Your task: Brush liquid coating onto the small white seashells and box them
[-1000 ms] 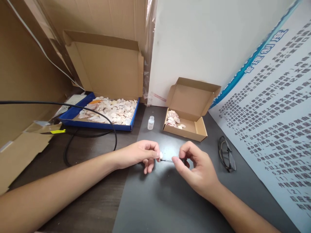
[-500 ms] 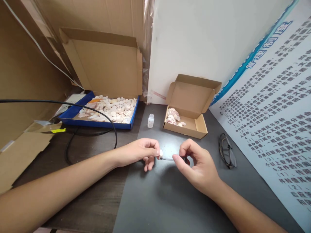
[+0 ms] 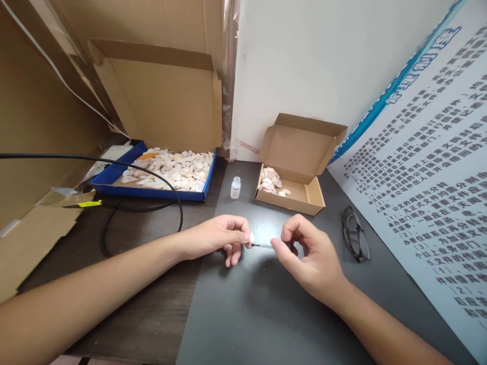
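Note:
My left hand (image 3: 228, 237) pinches a small white seashell (image 3: 252, 238) between thumb and fingertips, over the dark grey tabletop. From the right, my right hand (image 3: 306, 248) grips a thin brush (image 3: 264, 246) with thumb and forefinger. The brush has a pale stem and a dark tip, which meets the shell's lower edge. Its dark handle end is mostly hidden by my fingers. Behind my hands stands a small clear glass bottle (image 3: 236, 188) with a white label; no cap shows on its neck.
At the back left, a blue-edged cardboard box (image 3: 152, 191) holds many seashells. A smaller cardboard box (image 3: 289, 203) with several shells stands at the back right. Black-framed glasses (image 3: 355, 235) lie to the right. A black cable (image 3: 181, 213) loops on the left, and a printed poster (image 3: 429, 152) leans at right.
My hands keep nearly the same hold on the shell and brush. The brush has tilted slightly, and its tip sits a little higher against the shell. The whole view has shifted slightly.

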Demonstrator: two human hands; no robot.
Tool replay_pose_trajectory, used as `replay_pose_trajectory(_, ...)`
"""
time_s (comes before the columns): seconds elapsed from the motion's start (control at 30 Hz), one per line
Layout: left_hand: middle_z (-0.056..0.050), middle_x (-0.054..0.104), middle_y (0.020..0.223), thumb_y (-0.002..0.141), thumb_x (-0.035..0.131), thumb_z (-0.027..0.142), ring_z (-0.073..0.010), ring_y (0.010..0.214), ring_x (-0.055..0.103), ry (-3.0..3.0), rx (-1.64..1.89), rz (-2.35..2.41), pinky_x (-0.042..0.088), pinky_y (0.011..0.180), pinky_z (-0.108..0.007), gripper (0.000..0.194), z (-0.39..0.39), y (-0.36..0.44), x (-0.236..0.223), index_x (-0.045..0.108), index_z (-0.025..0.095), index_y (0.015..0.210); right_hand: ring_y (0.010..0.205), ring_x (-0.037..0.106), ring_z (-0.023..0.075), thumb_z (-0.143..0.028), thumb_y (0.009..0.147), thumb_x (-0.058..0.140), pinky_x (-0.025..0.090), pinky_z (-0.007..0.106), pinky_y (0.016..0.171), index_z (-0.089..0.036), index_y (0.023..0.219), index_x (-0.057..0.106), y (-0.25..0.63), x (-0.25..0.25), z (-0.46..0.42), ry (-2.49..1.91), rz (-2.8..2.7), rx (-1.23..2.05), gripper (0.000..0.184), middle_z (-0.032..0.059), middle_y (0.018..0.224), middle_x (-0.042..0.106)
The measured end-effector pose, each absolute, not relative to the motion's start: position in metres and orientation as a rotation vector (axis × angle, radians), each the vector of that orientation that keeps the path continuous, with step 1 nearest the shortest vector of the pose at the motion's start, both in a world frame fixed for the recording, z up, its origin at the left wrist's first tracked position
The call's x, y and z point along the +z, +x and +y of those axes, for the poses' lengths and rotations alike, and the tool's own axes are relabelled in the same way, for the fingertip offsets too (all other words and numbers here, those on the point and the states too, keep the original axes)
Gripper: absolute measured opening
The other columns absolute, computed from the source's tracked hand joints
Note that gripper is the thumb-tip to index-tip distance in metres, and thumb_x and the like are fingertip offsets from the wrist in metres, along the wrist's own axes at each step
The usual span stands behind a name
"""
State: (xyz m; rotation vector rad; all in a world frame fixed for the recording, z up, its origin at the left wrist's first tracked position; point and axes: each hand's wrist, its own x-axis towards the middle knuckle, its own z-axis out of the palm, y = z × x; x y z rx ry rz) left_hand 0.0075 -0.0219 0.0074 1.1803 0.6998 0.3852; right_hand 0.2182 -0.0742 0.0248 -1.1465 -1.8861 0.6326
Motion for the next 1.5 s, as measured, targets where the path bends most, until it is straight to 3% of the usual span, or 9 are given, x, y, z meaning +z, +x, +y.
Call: replay_pose_trajectory(1.5,0.004,0.059,0.060,0.079,0.071,0.037,-0.0097,0.047,0.059,1.168,0.397,0.703,0.044,0.047,-0.020,0.026,-0.0228,0.0080,0.0077,0.055,0.017,0.077,0.049,0.038,0.0075,-0.021,0.081,0.062,0.036,0.019,0.045,-0.022,0.072,0.040,0.2188,0.0234,-0.0732,-1.140,-1.926,0.656,0.024,-0.0074,0.059,0.040)
